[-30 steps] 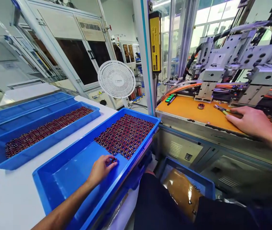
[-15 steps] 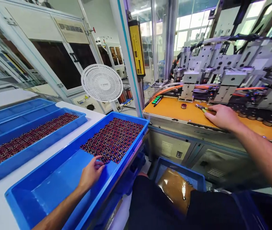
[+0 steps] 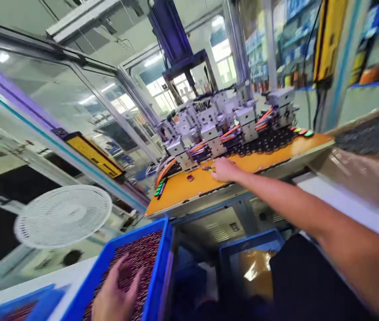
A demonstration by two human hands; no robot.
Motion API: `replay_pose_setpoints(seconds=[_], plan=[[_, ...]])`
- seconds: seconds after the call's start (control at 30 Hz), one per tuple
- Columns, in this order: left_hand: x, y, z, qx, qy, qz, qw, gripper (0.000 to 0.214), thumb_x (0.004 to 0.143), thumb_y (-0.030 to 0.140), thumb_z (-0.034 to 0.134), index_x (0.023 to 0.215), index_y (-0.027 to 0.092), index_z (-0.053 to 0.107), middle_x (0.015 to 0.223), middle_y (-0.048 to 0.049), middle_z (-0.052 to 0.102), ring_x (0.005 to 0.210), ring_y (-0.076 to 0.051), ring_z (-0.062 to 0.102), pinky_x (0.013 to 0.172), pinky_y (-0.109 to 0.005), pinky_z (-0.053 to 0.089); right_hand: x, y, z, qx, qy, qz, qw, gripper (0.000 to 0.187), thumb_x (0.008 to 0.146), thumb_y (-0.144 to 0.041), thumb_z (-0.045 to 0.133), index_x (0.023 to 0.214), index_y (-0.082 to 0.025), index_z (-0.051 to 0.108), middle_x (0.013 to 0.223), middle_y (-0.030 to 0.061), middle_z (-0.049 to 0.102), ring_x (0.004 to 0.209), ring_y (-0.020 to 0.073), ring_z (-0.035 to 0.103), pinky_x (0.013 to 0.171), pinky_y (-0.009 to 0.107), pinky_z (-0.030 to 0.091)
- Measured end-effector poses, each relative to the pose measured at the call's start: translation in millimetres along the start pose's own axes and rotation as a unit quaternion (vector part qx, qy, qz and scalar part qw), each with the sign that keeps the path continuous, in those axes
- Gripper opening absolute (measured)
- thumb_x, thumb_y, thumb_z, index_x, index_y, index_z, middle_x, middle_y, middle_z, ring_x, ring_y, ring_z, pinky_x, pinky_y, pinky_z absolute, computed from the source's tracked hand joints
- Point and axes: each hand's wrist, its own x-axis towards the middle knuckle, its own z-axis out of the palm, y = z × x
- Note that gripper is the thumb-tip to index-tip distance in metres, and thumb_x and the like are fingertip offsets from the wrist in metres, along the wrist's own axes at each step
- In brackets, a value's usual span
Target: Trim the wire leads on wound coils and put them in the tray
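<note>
My left hand [image 3: 116,290] hovers low over the blue tray [image 3: 161,267] of small red and blue parts [image 3: 139,256]. Its fingers are spread and blurred, and nothing shows in them. My right hand [image 3: 225,170] reaches far out and rests on the orange work plate [image 3: 256,162]. Its fingers are curled over a small hand tool [image 3: 206,168] whose tip sticks out to the left. A small dark ring [image 3: 190,178] lies on the plate just left of that tool.
A machine with grey blocks and orange cables [image 3: 216,127] stands behind the plate, with a row of dark round parts [image 3: 269,142] in front of it. A white fan [image 3: 63,216] stands at the left. Below the plate sits a blue bin holding a brown bag [image 3: 253,267].
The view has swung right and tilted, with heavy blur. My left hand has lifted off the parts and its fingers have spread. My right hand stays at the tool on the orange plate.
</note>
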Motion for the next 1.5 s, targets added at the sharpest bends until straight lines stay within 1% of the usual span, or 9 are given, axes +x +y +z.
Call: replay_pose_setpoints(seconds=[0.23, 0.37, 0.5, 0.7, 0.87, 1.07, 1.2, 1.37, 1.5], plan=[[126, 165, 65.0, -0.095, -0.043, 0.041, 0.994, 0.046, 0.079, 0.029, 0.066, 0.122, 0.014, 0.058, 0.109, -0.0155, 0.074, 0.099, -0.031, 0.070, 0.090, -0.040, 0.051, -1, -1, -5, -0.081, 0.004, -0.031, 0.996, 0.028, 0.096, -0.037, 0.059, 0.111, -0.013, 0.063, 0.116, 0.0088, 0.063, 0.108, 0.0221, 0.061, 0.094, 0.044, 0.051], [174, 200, 104.9, -0.146, -0.055, -0.010, 0.988, 0.060, 0.075, 0.022, 0.076, 0.129, 0.010, 0.052, 0.107, -0.0142, 0.072, 0.098, -0.028, 0.070, 0.090, -0.044, 0.052, 4, 4, 0, -0.070, 0.011, -0.045, 0.996, 0.028, 0.096, -0.037, 0.058, 0.111, -0.014, 0.063, 0.115, 0.0085, 0.063, 0.107, 0.0219, 0.061, 0.093, 0.043, 0.051], [180, 206, 109.1, -0.206, -0.045, -0.034, 0.977, 0.057, 0.072, 0.017, 0.076, 0.125, 0.009, 0.055, 0.097, -0.0110, 0.072, 0.096, -0.028, 0.069, 0.092, -0.048, 0.051, 8, 8, 5, -0.047, 0.017, -0.056, 0.997, 0.029, 0.097, -0.038, 0.057, 0.112, -0.014, 0.062, 0.114, 0.0082, 0.063, 0.106, 0.0218, 0.061, 0.093, 0.043, 0.051], [88, 185, 75.6, -0.368, -0.040, 0.001, 0.929, 0.069, 0.072, 0.033, 0.069, 0.133, 0.015, 0.043, 0.105, -0.0091, 0.070, 0.089, -0.020, 0.072, 0.088, -0.035, 0.057, 9, 11, 8, -0.007, 0.032, -0.069, 0.997, 0.027, 0.095, -0.037, 0.060, 0.107, -0.013, 0.064, 0.110, 0.0075, 0.065, 0.103, 0.0211, 0.062, 0.092, 0.043, 0.052], [-26, 163, 59.6, -0.575, -0.030, -0.029, 0.817, 0.069, 0.061, 0.029, 0.085, 0.122, 0.021, 0.052, 0.098, -0.0051, 0.074, 0.089, -0.015, 0.071, 0.081, -0.023, 0.059, 1, 4, -4, 0.041, 0.074, -0.107, 0.991, 0.023, 0.093, -0.030, 0.064, 0.107, -0.012, 0.064, 0.113, 0.0097, 0.065, 0.108, 0.0230, 0.062, 0.097, 0.045, 0.050], [-129, 159, 45.2, -0.524, 0.088, 0.003, 0.847, 0.050, 0.073, 0.015, 0.078, 0.119, 0.029, 0.064, 0.102, -0.0002, 0.074, 0.091, -0.013, 0.071, 0.083, -0.020, 0.059, -99, -38, -34, 0.133, 0.102, -0.229, 0.959, 0.035, 0.093, -0.028, 0.061, 0.123, -0.009, 0.058, 0.126, 0.0150, 0.063, 0.117, 0.0211, 0.058, 0.102, 0.035, 0.046], [-157, 152, 46.6, -0.506, 0.093, 0.062, 0.855, 0.055, 0.077, 0.008, 0.073, 0.125, 0.031, 0.061, 0.104, 0.0010, 0.074, 0.090, -0.014, 0.071, 0.083, -0.021, 0.061, -198, -61, -54, 0.160, 0.049, -0.488, 0.857, 0.029, 0.098, -0.026, 0.055, 0.118, -0.006, 0.059, 0.119, 0.0150, 0.066, 0.108, 0.0201, 0.059, 0.095, 0.032, 0.048], [-164, 145, 56.0, -0.494, 0.060, 0.112, 0.860, 0.064, 0.076, 0.005, 0.074, 0.133, 0.028, 0.055, 0.107, -0.0022, 0.073, 0.089, -0.016, 0.073, 0.082, -0.024, 0.063, -252, -60, -53, 0.020, -0.060, -0.479, 0.876, 0.015, 0.091, -0.010, 0.051, 0.084, -0.012, 0.064, 0.076, 0.0050, 0.063, 0.065, 0.0169, 0.049, 0.058, 0.031, 0.037], [-166, 156, 55.2, -0.522, 0.039, 0.045, 0.851, 0.061, 0.073, 0.009, 0.078, 0.127, 0.028, 0.059, 0.101, -0.0013, 0.074, 0.087, -0.016, 0.072, 0.079, -0.024, 0.063, -265, -49, -49, 0.066, -0.095, -0.457, 0.882, 0.022, 0.089, -0.008, 0.050, 0.072, -0.015, 0.061, 0.061, 0.0001, 0.055, 0.055, 0.0136, 0.042, 0.052, 0.029, 0.029]])
